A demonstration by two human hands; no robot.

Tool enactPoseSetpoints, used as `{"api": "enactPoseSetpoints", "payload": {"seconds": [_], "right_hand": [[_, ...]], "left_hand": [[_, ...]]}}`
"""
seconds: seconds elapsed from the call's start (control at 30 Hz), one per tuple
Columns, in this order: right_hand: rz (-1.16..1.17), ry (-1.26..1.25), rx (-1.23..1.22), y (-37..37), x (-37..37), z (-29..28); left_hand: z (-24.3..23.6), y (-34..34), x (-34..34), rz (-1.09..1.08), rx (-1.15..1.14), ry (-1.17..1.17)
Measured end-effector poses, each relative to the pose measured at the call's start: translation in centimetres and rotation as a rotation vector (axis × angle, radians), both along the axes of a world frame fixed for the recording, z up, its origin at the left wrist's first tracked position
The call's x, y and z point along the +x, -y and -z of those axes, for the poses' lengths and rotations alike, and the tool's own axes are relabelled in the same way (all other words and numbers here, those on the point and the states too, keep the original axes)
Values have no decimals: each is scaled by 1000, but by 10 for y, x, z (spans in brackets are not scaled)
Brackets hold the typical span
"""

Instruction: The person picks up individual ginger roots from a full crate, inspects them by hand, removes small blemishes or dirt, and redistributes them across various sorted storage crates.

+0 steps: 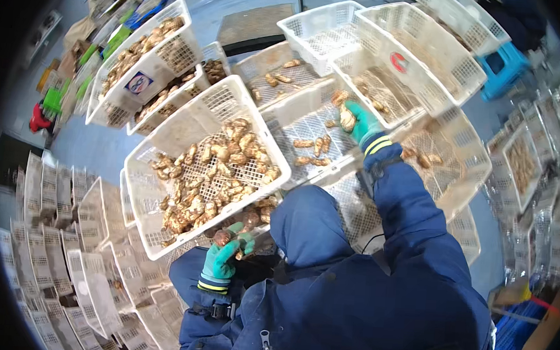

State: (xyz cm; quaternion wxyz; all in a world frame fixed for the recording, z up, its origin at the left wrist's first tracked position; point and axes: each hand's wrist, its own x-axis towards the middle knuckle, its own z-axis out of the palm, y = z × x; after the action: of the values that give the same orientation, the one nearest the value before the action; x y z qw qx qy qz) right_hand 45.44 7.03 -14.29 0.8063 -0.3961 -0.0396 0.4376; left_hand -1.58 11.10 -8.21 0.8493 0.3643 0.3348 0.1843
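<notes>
The heaped crate, with its many mushrooms, served as the landmark. To its right stood a sparse crate with a few mushrooms on its mesh floor, and over that crate's far side from the landmark was the gloved right hand, its fingers curled round a pale mushroom. The gloved left hand was just below the heaped crate's near edge, bent around a brown-capped mushroom; how firmly it gripped could not be told.

The likeliest trouble was bruising: the pieces looked tender, and too hard a squeeze through thick gloves could have cracked a stem. The brown cap was close to the heaped crate's rim, so lifting that hand carelessly might have knocked it. The right sleeve reached across to the sparse crate, and a dragging cuff could have caught its edge. Loosening the right hand too high might have let the pale mushroom bounce onto the others there.
</notes>
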Motion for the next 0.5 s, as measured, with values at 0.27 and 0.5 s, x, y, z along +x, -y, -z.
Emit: {"api": "enactPoseSetpoints", "payload": {"seconds": [0.27,0.5], "right_hand": [[-74,-30,-225,-134,136,21],[155,128,-227,-179,156,-6]], "left_hand": [[-28,0,-1,64,105,-126],[-33,-3,2,24,117,-228]]}}
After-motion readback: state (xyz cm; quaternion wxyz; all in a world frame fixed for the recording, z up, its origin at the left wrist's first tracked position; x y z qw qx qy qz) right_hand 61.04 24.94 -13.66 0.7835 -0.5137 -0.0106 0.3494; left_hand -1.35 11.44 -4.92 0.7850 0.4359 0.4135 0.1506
